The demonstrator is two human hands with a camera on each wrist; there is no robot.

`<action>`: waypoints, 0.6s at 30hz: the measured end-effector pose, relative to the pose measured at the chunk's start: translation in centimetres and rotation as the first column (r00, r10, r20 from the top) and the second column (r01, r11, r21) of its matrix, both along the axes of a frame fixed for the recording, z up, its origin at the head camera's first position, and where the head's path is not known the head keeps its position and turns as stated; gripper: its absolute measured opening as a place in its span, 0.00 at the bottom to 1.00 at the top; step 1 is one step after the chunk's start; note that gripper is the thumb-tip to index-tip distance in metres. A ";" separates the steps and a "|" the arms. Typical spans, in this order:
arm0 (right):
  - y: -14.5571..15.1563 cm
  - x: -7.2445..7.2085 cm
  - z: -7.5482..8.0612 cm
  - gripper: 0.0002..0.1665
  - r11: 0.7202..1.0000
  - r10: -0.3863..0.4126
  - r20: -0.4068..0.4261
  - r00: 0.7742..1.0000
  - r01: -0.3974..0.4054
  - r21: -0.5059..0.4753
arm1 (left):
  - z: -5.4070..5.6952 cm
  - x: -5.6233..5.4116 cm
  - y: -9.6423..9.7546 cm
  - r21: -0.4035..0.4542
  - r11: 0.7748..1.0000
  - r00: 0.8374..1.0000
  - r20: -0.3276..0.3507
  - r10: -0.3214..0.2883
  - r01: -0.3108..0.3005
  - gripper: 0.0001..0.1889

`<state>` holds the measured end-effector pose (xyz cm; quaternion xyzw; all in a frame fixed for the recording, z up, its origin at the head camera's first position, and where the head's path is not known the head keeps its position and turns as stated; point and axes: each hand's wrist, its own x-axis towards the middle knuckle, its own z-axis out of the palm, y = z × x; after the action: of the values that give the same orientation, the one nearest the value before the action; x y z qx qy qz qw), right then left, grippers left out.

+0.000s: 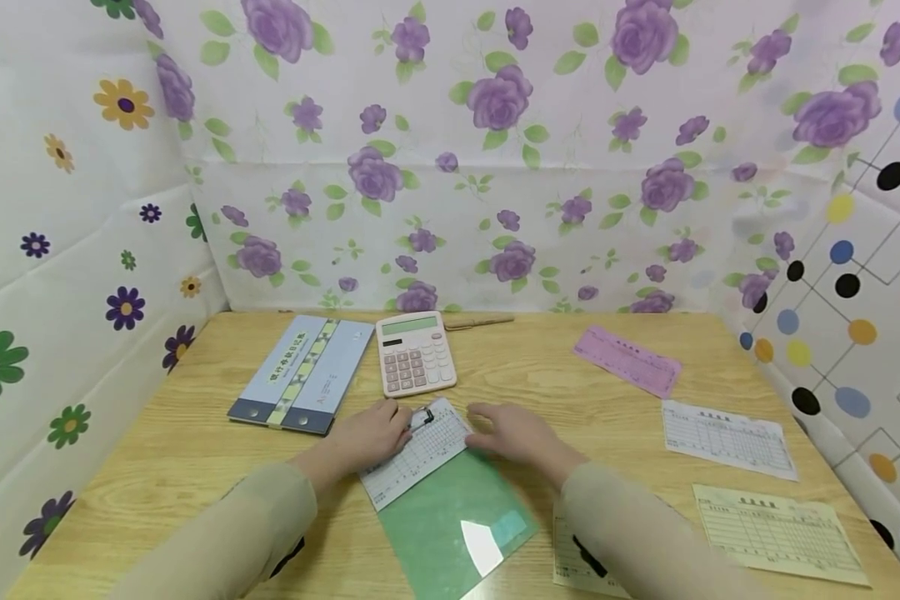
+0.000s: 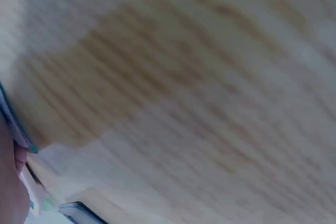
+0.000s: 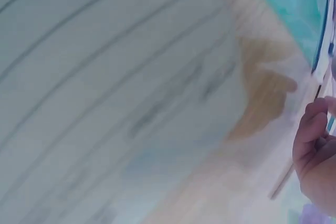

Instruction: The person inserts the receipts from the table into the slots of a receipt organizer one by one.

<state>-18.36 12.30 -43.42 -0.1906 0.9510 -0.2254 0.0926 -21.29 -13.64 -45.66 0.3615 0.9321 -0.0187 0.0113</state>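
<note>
A green translucent clipboard lies slanted on the table, with a white printed form across its upper end under a wire clip. My left hand grips the clipboard's upper left edge beside the clip, its fingers bent. On the opposite side, my right hand has its thumb and fingers spread apart, with the fingertips right at the form's right edge. The right wrist view shows these fingers slightly bent near the clipboard's edge. Only a sliver of my left hand enters the left wrist view.
A blue-grey ledger book lies left, beside a pink calculator and a brown pen. Rightward lie a pink slip, a white form and a yellow form. Another yellowish form is partly under my right forearm.
</note>
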 end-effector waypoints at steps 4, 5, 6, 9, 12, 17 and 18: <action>2.6 0.6 0.5 0.34 1.000 -0.004 0.005 1.000 0.004 0.015 | -0.2 -0.2 -0.1 0.013 1.000 1.000 -0.014 -0.019 0.019 0.14; 3.2 0.8 0.6 0.34 1.000 -0.005 0.007 1.000 0.005 0.018 | -0.3 -0.3 -0.1 0.012 1.000 1.000 -0.016 -0.022 0.022 0.15; 3.9 1.0 0.6 0.34 1.000 -0.002 0.009 1.000 0.001 0.023 | -0.4 -0.3 -0.1 0.012 1.000 1.000 -0.017 -0.023 0.023 0.15; 5.9 1.6 0.6 0.35 0.999 0.014 0.012 1.000 -0.014 0.030 | -0.8 -0.5 -0.1 0.000 1.000 0.999 -0.021 -0.029 0.029 0.16; 7.6 2.3 0.3 0.35 0.999 0.030 0.016 0.999 -0.031 0.023 | -1.0 -0.6 -0.2 0.005 1.000 1.000 -0.015 -0.026 0.026 0.18; 9.9 3.4 -0.4 0.35 0.998 0.062 0.009 0.998 -0.063 0.019 | -1.1 -0.6 -0.5 0.022 1.000 1.000 0.000 -0.009 0.009 0.22; 10.3 3.5 -0.5 0.35 0.998 0.067 0.011 0.998 -0.068 0.020 | -1.1 -0.6 -0.5 0.022 1.000 1.000 -0.004 -0.009 0.009 0.22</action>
<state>-14.82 22.55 -43.92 -0.2205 0.9458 -0.2133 0.1070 -21.91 -14.16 -46.73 0.3657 0.9307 -0.0094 0.0053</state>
